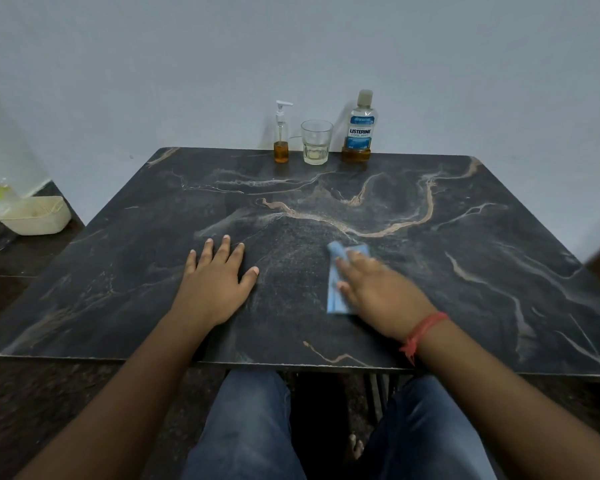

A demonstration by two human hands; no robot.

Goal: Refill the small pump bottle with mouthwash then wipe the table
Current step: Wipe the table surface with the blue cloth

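While the left hand (215,282) lies flat on the dark marble-patterned table (465,237), its fingers are spread well apart, palm down, holding nothing. The right hand (378,292) presses down on a light blue cloth (333,271), which lies flat on the table near its middle. This hand is blurred, so its fingers are hard to separate; they appear stretched out flat over the cloth rather than curled around it. Most of the cloth is hidden beneath the palm, with only its far end and left edge showing. A red thread band (421,332) circles the right wrist.

At the far edge of the table, against a pale wall, three things stand upright in a row, apart from each other. On the left is the small pump bottle (281,133), clear, with amber liquid filling only its lowest part. In the middle is a glass tumbler (316,142) with a little pale liquid at the bottom. On the right is the mouthwash bottle (360,128), capped, with a blue label and amber liquid low in its base.

On the floor to the left, a cream basket (35,216) sits by the wall, with a blurred spray bottle (0,190) partly hidden behind it. Below the table edge, the person's knees in blue jeans (253,427) are cut off by the frame.
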